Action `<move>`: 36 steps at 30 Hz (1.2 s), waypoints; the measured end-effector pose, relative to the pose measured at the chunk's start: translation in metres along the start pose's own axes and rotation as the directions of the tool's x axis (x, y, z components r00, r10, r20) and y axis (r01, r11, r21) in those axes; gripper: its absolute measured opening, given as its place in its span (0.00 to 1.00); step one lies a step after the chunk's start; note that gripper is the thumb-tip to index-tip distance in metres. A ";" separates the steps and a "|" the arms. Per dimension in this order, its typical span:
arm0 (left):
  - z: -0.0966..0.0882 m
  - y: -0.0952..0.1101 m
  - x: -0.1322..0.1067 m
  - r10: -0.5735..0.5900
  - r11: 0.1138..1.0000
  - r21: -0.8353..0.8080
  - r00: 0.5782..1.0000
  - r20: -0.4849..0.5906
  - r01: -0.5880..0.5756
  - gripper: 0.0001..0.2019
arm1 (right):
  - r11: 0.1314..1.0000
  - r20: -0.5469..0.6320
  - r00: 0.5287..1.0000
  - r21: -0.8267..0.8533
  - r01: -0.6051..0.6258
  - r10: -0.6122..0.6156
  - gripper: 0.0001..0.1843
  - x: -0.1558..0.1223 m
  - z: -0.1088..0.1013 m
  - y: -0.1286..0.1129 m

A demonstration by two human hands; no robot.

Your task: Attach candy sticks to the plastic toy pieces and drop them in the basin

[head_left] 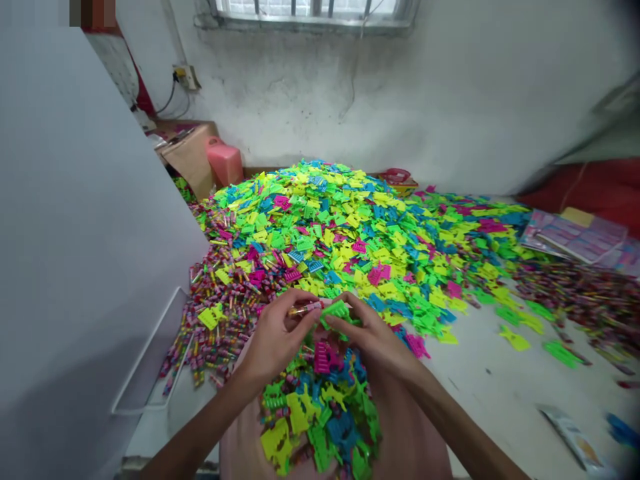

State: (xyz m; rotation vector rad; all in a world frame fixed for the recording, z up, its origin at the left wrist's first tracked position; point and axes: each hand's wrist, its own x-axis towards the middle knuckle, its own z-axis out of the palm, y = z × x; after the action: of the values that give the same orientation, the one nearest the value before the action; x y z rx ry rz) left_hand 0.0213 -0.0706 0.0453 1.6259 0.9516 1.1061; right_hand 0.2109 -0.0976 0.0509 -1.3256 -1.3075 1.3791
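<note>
My left hand (281, 332) pinches a small tube with a printed wrapper (306, 308) between thumb and fingers. Close beside it, my right hand (373, 331) grips a bright green flat plastic piece with slots (336, 312). The tube's end lies right by the green piece; whether they touch I cannot tell. Below both hands, a heap of yellow, green, blue and pink plastic pieces (300, 410) mixed with small tubes rests on a pale pink surface (410, 433). Some of my fingertips are hidden behind the things they hold.
A large mound of coloured plastic pieces (340, 220) rises ahead against the wall. Many wrapped tubes (215, 333) lie at left, more (585, 300) at right. A pale panel (90, 233) stands close on my left. A pink jug (225, 162) sits behind the mound.
</note>
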 end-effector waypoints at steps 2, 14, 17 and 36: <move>0.000 0.003 -0.002 0.041 0.999 0.032 0.999 0.012 -0.042 0.08 | 1.000 0.002 1.000 0.002 0.008 -0.008 0.15 -0.003 0.001 -0.001; -0.004 0.020 -0.007 0.160 0.912 0.377 0.986 0.042 -0.164 0.09 | 0.923 -0.117 0.964 -0.335 0.189 -0.240 0.15 -0.013 0.000 0.005; -0.002 0.019 -0.008 0.182 0.860 0.480 0.983 0.033 -0.175 0.10 | 0.886 -0.102 0.948 -0.398 0.240 -0.302 0.13 -0.019 0.004 0.003; -0.017 0.022 0.007 0.033 0.906 0.371 0.908 0.417 -0.204 0.12 | 0.918 0.148 0.948 -0.244 0.312 -0.283 0.18 -0.016 -0.011 0.005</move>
State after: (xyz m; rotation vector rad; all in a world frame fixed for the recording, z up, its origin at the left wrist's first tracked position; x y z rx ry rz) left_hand 0.0090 -0.0659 0.0714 2.1782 0.8454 0.6249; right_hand 0.2246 -0.1125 0.0494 -1.1694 -1.7395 1.1057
